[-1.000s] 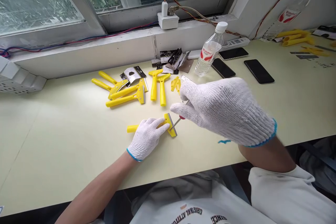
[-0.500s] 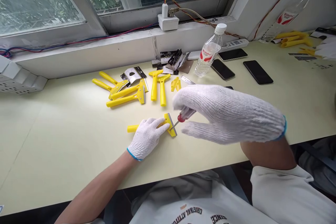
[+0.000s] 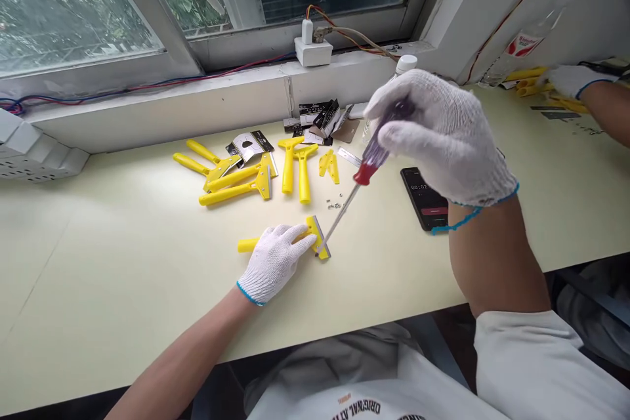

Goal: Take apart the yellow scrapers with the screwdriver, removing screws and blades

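Observation:
My left hand (image 3: 276,256), in a white knit glove, is closed over the handle of a yellow scraper (image 3: 247,245) and holds it down on the table. The scraper's head with its metal blade edge points right. In my gloved right hand (image 3: 438,131) is a screwdriver (image 3: 374,152) with a clear purple and red handle, gripped between thumb and fingers. Its shaft slants down to the left, and the tip is at the near end of the scraper head. Small screws and nuts (image 3: 335,203) lie just beyond the head.
Several finished-looking yellow scrapers (image 3: 236,180), two yellow handles (image 3: 304,174), yellow plates (image 3: 329,165) and black packaging (image 3: 327,119) lie farther back. A phone (image 3: 424,200) showing a timer is beside my right forearm. At far right, a co-worker's gloved hand (image 3: 571,81) is near yellow parts.
My right hand has lifted and tilted back, now wrapped round the screwdriver handle. The timer phone and small screws have come into view. My left hand stays put. A co-worker's arm shows farther in.

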### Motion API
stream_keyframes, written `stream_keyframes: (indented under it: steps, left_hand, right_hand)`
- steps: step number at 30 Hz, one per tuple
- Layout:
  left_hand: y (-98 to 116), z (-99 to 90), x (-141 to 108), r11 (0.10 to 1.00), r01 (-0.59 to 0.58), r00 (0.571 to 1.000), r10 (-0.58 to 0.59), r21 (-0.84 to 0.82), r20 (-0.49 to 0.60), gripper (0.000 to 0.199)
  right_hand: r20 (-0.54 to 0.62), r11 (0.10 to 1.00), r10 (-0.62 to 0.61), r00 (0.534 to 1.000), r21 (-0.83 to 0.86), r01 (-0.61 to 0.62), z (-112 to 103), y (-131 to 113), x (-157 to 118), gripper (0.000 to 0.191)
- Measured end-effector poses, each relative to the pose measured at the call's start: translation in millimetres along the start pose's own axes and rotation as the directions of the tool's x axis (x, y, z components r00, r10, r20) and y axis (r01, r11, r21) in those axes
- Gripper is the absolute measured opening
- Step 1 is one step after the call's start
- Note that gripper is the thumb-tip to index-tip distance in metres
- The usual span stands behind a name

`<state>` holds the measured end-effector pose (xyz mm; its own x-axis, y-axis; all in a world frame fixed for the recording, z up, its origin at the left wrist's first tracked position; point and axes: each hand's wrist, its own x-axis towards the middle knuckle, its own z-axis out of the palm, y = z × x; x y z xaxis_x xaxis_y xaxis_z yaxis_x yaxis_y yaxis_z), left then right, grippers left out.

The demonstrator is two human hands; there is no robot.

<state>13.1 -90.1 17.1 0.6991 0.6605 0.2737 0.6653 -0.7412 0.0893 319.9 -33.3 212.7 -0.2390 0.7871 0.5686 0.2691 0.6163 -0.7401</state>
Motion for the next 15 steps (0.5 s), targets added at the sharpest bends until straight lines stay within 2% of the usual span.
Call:
stream_keyframes:
  steps: [1,2,3,4,6,8,10,13,15]
  left_hand:
    - [0.1,-0.2,0.1,1.000,0.003,1.000,-0.003,-0.003,0.001,0.056]
    - [0.1,-0.4,0.3,1.000,0.004,1.000,-0.004,-0.006,0.001,0.055]
    - [0.1,-0.4,0.6,1.000,0.006,1.000,-0.006,-0.012,-0.001,0.054]
    - [-0.1,-0.3,1.0,1.000,0.009,1.000,-0.009,-0.021,-0.004,0.052]
    - [-0.9,0.2,1.7,0.999,0.017,1.000,-0.017,-0.049,-0.014,0.049]
    - [-2.2,0.9,2.1,0.997,0.020,1.000,-0.021,-0.076,-0.017,0.048]
    - [-3.6,1.5,2.1,0.996,0.016,1.000,-0.018,-0.089,-0.018,0.047]
    - [-5.6,1.7,2.1,0.995,0.020,0.999,-0.024,-0.097,-0.035,0.048]
    - [-7.0,1.2,2.1,0.994,0.025,0.998,-0.031,-0.103,-0.055,0.048]
  right_hand:
    - [-0.044,0.999,0.047,0.998,0.018,-0.047,-5.5,11.3,0.6,0.016]
    - [-0.045,0.990,0.144,0.989,0.004,-0.144,-10.8,25.6,-0.1,0.017]
    - [0.006,0.968,0.250,0.968,0.009,-0.250,-15.7,42.3,-2.3,0.016]
    - [0.072,0.935,0.355,0.932,-0.007,-0.355,-19.5,60.8,-5.9,0.014]
    - [0.184,0.869,0.493,0.850,-0.148,-0.472,-23.5,99.0,-16.7,0.011]
    - [0.233,0.806,0.575,0.784,-0.323,-0.496,-22.4,132.2,-29.7,0.011]
    - [0.226,0.740,0.639,0.735,-0.440,-0.508,-18.4,155.7,-41.2,0.013]
    - [0.161,0.659,0.692,0.704,-0.538,-0.525,-12.4,173.6,-51.3,0.013]
    - [0.114,0.615,0.687,0.718,-0.617,-0.491,-10.2,178.0,-54.3,0.013]
